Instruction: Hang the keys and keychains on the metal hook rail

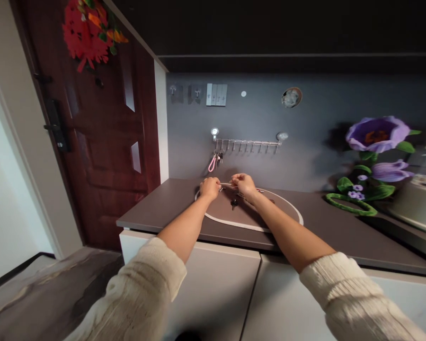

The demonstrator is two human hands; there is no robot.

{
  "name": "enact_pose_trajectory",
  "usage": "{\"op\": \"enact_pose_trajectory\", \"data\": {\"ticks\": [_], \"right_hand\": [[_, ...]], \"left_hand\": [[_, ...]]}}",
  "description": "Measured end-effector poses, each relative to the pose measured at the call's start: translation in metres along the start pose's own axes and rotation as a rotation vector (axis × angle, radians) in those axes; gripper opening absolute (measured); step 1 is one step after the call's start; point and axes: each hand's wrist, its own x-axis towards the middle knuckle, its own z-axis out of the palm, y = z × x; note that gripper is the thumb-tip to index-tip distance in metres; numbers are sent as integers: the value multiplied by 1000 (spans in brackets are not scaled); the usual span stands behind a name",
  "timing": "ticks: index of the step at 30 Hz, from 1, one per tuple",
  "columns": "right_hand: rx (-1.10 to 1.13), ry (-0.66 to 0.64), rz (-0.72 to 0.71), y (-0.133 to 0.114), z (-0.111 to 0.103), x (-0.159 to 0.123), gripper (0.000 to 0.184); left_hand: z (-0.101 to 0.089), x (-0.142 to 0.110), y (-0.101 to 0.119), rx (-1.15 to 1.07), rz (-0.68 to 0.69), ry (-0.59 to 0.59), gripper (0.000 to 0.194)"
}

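Note:
My left hand point(210, 188) is closed in a pinch over the left part of an oval mat point(220, 219) with a pale rim. A small shiny metal piece shows at its fingertips, too small to name. A short way to the right, my right hand point(244, 185) is also pinched, and what lies between its fingers is hidden. Just below it a dark-headed key point(234, 204) rests on the mat. Above my left hand, keys point(219, 158) with a pink strap loop point(212, 164) hang from the hook rail point(248, 142).
The dark countertop point(170, 203) carries the mat. A purple fabric flower point(378, 135) with a green base and a pale appliance point(417, 201) stand at the right. White cabinet doors point(213, 284) are below, a dark red door point(102, 142) at left, and switches point(217, 94) on the wall.

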Motion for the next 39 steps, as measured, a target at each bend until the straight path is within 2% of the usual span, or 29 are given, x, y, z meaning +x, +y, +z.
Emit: {"op": "enact_pose_trajectory", "data": {"ticks": [7, 12, 20, 28, 33, 39], "right_hand": [[-535, -24, -231, 19, -7, 8, 10], [-682, -41, -307, 15, -7, 4, 14], [-763, -110, -360, 10, -2, -3, 18], [-748, -91, -387, 9, -4, -3, 17], [-747, -82, -379, 8, -5, -3, 18], [-760, -84, -357, 6, -6, -4, 20]], "left_hand": [[5, -1, -1, 180, 107, -83, 23], [9, 0, -1, 203, 108, -113, 21], [8, 0, 4, 360, 157, -118, 22], [8, 2, 4, 357, 143, -97, 24], [5, 3, 0, 425, 159, -20, 27], [-2, 3, 0, 355, 135, 78, 25]]}}
